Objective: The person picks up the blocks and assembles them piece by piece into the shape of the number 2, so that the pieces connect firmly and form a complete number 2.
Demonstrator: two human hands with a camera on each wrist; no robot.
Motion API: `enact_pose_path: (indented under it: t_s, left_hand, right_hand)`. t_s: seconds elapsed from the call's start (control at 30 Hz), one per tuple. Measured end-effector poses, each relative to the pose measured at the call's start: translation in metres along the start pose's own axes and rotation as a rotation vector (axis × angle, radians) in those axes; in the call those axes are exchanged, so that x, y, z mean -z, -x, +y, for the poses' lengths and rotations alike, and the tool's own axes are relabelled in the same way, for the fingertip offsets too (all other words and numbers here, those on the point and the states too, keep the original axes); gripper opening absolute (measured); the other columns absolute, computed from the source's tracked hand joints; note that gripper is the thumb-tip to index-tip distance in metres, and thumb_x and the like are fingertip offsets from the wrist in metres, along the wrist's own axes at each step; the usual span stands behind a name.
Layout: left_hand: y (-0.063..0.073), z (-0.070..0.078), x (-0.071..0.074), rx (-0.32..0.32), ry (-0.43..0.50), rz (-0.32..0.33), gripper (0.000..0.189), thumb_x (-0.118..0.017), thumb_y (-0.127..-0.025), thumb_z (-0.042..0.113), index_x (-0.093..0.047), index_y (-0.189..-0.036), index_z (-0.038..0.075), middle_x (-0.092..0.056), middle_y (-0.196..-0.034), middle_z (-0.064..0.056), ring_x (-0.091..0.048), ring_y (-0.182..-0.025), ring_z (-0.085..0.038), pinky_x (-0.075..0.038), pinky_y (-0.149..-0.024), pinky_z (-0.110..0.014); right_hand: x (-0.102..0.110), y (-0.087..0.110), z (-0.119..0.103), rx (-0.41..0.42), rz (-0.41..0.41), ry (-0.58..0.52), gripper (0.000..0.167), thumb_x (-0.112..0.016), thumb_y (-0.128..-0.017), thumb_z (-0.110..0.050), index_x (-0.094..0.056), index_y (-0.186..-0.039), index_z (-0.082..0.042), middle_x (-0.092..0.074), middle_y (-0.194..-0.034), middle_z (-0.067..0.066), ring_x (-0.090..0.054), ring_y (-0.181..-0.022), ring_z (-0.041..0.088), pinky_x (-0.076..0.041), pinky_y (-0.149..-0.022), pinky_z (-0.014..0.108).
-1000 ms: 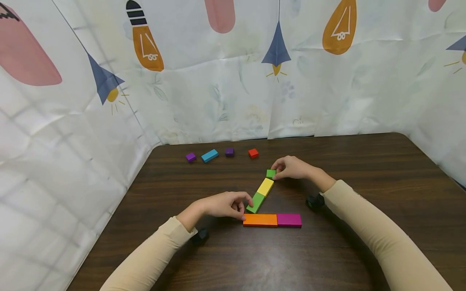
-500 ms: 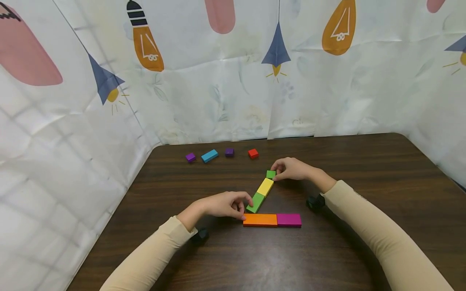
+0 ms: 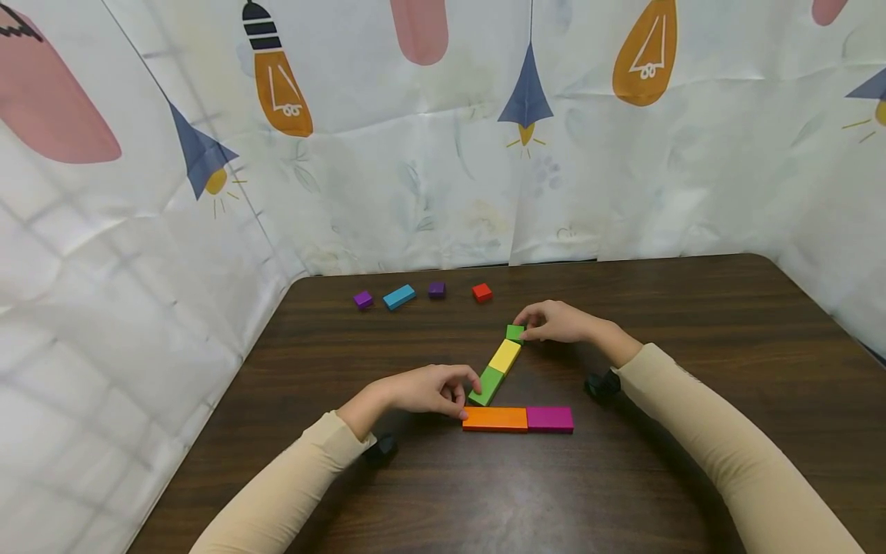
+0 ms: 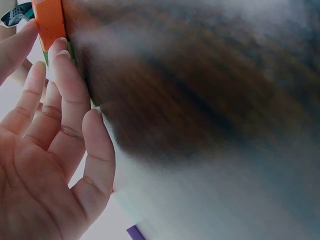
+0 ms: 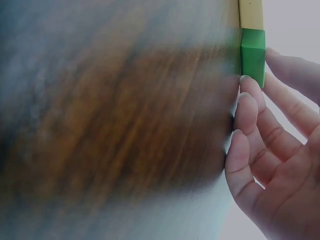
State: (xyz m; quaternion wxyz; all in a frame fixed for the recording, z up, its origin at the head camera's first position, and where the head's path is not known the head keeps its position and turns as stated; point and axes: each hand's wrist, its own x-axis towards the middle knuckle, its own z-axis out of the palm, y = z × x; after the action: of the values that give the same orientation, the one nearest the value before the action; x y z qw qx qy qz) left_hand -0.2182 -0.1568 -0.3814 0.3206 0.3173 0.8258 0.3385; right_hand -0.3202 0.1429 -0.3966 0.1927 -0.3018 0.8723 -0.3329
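An orange block [image 3: 494,418] and a magenta block [image 3: 550,418] lie end to end in a row. From near the orange block's left end, a long green block [image 3: 487,385], a yellow block [image 3: 504,356] and a small green block [image 3: 515,332] slant up to the right. My left hand [image 3: 421,388] touches the orange block's left end with the thumb, while its index finger rests on the long green block. My right hand [image 3: 559,320] pinches the small green block between thumb and fingers. In the right wrist view that green block [image 5: 253,57] sits against the yellow one [image 5: 251,14].
Toward the back of the dark wooden table [image 3: 443,492] lie a purple block [image 3: 363,299], a blue block [image 3: 399,297], a dark purple block [image 3: 437,290] and a red block [image 3: 482,292]. A printed curtain [image 3: 415,177] hangs behind the table's far edge.
My right thumb has shifted very slightly up along the small green block. The left hand and the other blocks stay where they were.
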Motion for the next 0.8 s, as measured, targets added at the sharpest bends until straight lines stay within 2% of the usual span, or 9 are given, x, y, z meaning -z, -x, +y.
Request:
enact_pose_path:
  t_s: [0.8]
  left_hand:
    - [-0.0008,-0.0015,-0.002,0.003,0.005,0.008,0.031,-0.072,-0.097,0.009,-0.058,-0.125,0.011,-0.062,-0.085,0.002,-0.053,-0.067,-0.009,-0.043,-0.068,-0.024]
  right_hand:
    - [-0.0019,-0.0001,-0.003,-0.012,0.007,0.016,0.032,-0.067,-0.101,-0.02,-0.066,-0.126,0.0,-0.065,-0.089,0.004,-0.055,-0.072,0.018,-0.045,-0.067,0.032]
